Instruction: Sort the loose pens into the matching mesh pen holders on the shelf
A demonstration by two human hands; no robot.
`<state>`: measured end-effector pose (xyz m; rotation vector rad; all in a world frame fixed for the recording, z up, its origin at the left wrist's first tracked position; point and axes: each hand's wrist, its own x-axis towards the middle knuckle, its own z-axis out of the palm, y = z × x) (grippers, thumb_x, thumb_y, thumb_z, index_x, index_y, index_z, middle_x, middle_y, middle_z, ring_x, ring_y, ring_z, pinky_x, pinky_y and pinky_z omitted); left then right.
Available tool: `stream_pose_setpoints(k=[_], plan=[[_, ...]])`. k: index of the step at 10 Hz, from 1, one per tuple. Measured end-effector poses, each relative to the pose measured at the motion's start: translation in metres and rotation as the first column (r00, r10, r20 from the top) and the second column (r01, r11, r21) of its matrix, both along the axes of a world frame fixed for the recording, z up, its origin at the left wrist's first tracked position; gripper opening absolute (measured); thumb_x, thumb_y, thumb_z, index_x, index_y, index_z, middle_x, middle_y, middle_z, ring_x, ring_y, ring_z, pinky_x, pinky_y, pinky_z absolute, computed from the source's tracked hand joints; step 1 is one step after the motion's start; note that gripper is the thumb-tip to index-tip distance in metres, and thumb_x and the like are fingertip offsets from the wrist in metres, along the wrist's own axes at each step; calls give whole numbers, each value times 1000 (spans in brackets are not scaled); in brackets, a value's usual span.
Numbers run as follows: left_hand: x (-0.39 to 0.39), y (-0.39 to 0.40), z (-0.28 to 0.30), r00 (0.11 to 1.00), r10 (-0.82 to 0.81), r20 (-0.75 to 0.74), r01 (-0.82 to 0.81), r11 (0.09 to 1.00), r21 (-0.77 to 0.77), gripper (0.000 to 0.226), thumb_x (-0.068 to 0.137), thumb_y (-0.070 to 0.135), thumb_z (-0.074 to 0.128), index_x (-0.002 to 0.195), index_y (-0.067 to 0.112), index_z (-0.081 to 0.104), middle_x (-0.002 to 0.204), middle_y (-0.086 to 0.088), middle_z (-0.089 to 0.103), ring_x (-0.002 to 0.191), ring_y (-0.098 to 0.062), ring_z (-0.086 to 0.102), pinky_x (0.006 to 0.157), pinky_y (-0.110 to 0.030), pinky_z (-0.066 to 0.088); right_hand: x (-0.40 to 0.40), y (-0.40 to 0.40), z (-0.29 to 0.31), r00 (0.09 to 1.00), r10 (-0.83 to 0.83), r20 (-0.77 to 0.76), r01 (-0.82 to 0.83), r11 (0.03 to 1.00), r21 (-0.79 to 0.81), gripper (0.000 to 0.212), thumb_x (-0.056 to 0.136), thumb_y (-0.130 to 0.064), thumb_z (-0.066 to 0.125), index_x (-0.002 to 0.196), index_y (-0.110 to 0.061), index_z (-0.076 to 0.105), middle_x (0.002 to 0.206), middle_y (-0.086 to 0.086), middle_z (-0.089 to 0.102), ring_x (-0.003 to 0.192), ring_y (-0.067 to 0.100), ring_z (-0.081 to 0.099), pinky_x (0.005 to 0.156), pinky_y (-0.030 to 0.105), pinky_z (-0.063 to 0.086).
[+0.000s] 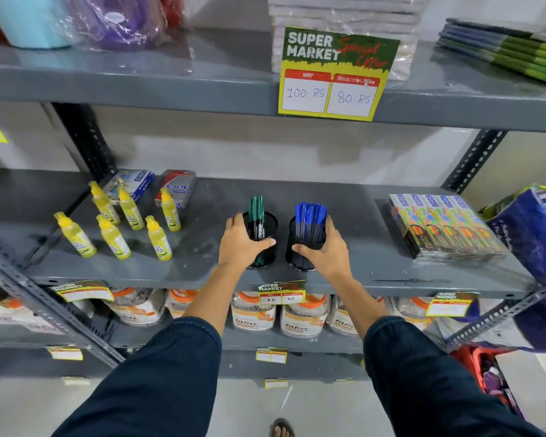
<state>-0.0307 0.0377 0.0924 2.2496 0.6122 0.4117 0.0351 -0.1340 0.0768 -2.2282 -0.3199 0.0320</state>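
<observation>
Two black mesh pen holders stand side by side on the grey middle shelf [202, 263]. The left holder [265, 227] contains a few green-capped pens [256, 208]. The right holder [301, 258] is packed with several blue-capped pens [310, 214]. My left hand [238, 242] wraps around the left holder from its left side, thumb across the front. My right hand [327, 249] grips the right holder from its right side, thumb on the front. Both holders rest upright on the shelf. I see no loose pens on the shelf.
Several yellow-capped glue bottles [114, 238] stand left of the holders, with two small boxes [175, 187] behind them. Stacked colour-pencil packs [438, 225] lie at the right. A price sign [334, 74] hangs from the upper shelf. Jars [254, 313] fill the shelf below.
</observation>
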Motion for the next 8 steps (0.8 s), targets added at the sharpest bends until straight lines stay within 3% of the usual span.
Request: stream_pose_setpoints(k=[3, 4, 5, 6, 7, 8], plan=[[-7, -13, -6, 1000, 11, -13, -11, 1000, 18, 94, 65, 40, 80, 136, 6, 30, 136, -16, 41, 121, -34, 46, 94, -45, 44, -8, -2, -4, 1000, -2, -16, 1, 1000, -28, 99, 71, -38, 78, 146, -16, 16, 138, 13, 43, 122, 31, 47, 98, 41, 45], [-9, -15, -7, 999, -2, -46, 2, 1000, 12, 103, 66, 46, 77, 141, 6, 21, 145, -17, 32, 129, -35, 39, 99, -47, 40, -10, -2, -2, 997, 28, -70, -29, 999, -15, 114, 71, -40, 78, 149, -15, -1, 152, 12, 26, 136, 31, 34, 106, 44, 38], [-12, -16, -5, 996, -2, -85, 5, 999, 46, 112, 67, 62, 67, 145, 7, 8, 156, -14, 15, 141, -32, 20, 109, -48, 30, -15, -4, 1, 997, 36, -66, -34, 999, 43, 120, 71, -49, 74, 147, -14, -11, 160, 8, 3, 146, 27, 9, 116, 51, 23], [-19, -18, 6, 999, 44, -8, -42, 982, 186, 103, 77, 68, 49, 144, 3, 9, 156, -17, 11, 144, -30, 7, 118, -45, 13, -28, -10, 11, 1000, -11, 12, 9, 993, 114, 104, 80, -58, 59, 148, -14, -7, 160, 7, 3, 147, 24, 4, 119, 52, 17], [-28, -24, 23, 980, 63, 188, -128, 926, 355, 90, 86, 64, 31, 143, -1, 8, 156, -21, 8, 144, -31, 4, 119, -43, 5, -37, -12, 25, 972, -41, 230, 34, 999, 34, 82, 92, -50, 46, 148, -10, 1, 159, 9, 8, 147, 24, 4, 121, 46, 13], [-40, -33, 50, 913, 9, 409, -214, 863, 458, 82, 91, 59, 24, 144, 0, 6, 155, -22, 7, 144, -27, 0, 117, -38, -2, -47, -12, 52, 857, -7, 515, 59, 995, -84, 66, 98, -37, 40, 147, -4, 11, 157, 14, 16, 147, 27, 9, 121, 43, 10]])
